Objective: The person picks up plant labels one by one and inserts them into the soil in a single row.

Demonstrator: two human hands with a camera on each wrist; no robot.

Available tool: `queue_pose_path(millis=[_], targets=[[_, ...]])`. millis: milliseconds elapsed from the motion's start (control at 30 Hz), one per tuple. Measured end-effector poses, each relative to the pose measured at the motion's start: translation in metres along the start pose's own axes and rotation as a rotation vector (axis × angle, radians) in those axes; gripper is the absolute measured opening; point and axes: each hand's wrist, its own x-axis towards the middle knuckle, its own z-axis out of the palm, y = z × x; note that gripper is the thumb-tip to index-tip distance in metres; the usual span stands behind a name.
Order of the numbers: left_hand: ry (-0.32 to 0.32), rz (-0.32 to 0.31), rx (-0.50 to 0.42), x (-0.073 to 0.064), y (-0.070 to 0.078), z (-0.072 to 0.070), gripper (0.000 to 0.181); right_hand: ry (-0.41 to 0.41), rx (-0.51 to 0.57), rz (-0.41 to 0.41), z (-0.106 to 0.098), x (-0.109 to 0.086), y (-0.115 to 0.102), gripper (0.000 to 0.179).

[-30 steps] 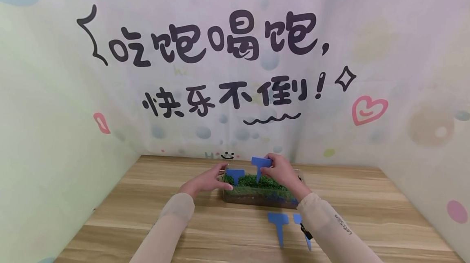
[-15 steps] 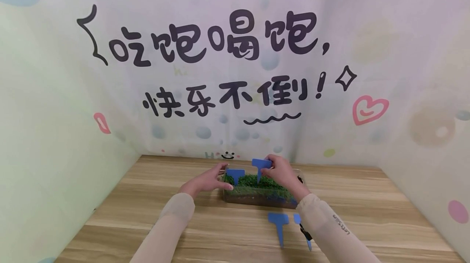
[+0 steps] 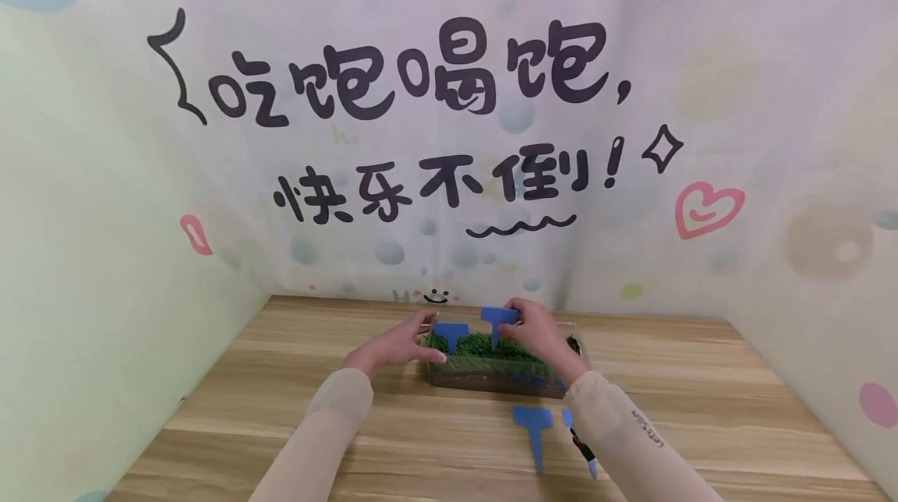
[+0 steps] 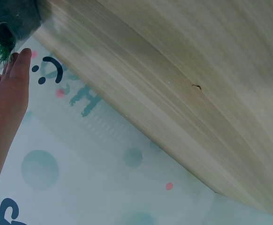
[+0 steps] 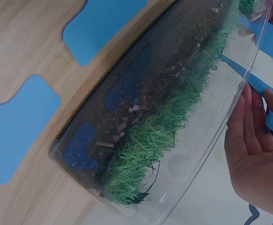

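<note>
My right hand (image 3: 540, 332) pinches a blue T-shaped plant label (image 3: 496, 316) by its wide head. Its pointed stem (image 5: 237, 68) angles down to the green grass (image 5: 169, 110) in a long clear planter box (image 3: 477, 383). At the box's left end is my left hand (image 3: 393, 343), thumb at the front and fingers behind, holding that end. In the left wrist view, those fingers (image 4: 21, 63) reach along the clear wall. Another blue label (image 3: 450, 330) stands upright in the grass beside my left thumb.
On the wooden table (image 3: 393, 440) in front of the box lie two more blue labels. One label (image 3: 535, 424) shows whole; the other (image 3: 594, 470) is partly under my right sleeve (image 3: 617, 408). A printed cloth wall (image 3: 393, 268) rises behind the table.
My right hand has moved slightly down with the pinched label, so its stem sits lower against the grass. My left hand has stayed at the box's end.
</note>
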Motion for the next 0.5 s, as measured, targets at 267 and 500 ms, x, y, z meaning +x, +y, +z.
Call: queue_pose_path(millis=[267,500], targets=[[-0.002,-0.004,0.009,0.001,-0.002,0.000,0.088,0.007,-0.003,-0.010,0.007,0.003,0.004,0.006],[0.006,-0.007,0.005,0.000,-0.002,0.001,0.087,-0.009,-0.019,-0.015,0.013,0.004,0.003,0.005]])
